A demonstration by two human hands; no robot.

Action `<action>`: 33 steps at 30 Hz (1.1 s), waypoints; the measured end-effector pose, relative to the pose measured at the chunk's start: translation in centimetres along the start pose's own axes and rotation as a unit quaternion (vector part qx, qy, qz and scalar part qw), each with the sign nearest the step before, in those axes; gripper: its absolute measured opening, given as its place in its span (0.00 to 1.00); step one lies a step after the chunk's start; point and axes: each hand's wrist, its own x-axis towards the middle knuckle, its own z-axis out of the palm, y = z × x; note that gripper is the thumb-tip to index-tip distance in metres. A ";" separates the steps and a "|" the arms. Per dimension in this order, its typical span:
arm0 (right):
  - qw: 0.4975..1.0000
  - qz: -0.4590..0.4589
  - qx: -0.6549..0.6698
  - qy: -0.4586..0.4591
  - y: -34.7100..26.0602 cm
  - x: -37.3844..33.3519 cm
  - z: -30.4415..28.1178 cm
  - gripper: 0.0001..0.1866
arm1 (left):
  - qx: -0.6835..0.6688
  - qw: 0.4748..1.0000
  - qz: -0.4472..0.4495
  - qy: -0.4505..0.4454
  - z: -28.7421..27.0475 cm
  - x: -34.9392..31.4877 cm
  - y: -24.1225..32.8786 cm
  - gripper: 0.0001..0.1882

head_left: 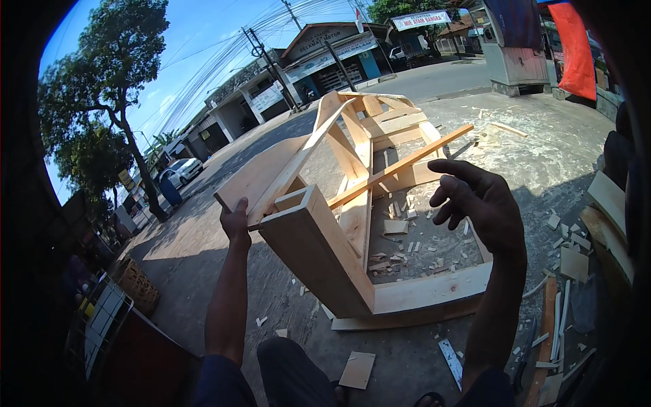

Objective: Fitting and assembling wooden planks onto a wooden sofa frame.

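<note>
nearest, small square offcut (pixel 357 370) and flat metal blade (pixel 450 361) on concrete by the knees. above, left hand (pixel 236 224) gripping the raised board edge of the pale wooden frame (pixel 325 251), fingers hidden behind it. right hand (pixel 478 203) open, fingers loosely curled, empty, just right of the thin slat (pixel 400 166) lying across the frame. farther, chips (pixel 400 251) strewn inside; beyond, white car (pixel 183 169), tree (pixel 108 74), shopfronts (pixel 319 57).

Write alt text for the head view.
A person's left hand grips the edge of a pale wooden frame standing on a concrete yard, while the right hand hovers open beside a thin slat. Wood offcuts litter the ground; a street with shops lies beyond.
</note>
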 end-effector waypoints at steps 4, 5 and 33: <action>1.000 -0.021 -0.005 0.013 0.7 0.1 0.4 0.19 | 0.012 0.999 -0.039 -0.015 0.1 0.3 0.1 0.22; 1.000 -0.020 -0.004 0.018 0.6 -0.1 0.4 0.19 | 0.018 0.999 -0.038 -0.009 0.4 0.3 0.1 0.22; 1.000 -0.015 -0.008 0.009 -0.3 -0.5 0.7 0.20 | 0.219 0.971 -0.021 -0.089 0.6 2.8 -0.5 0.19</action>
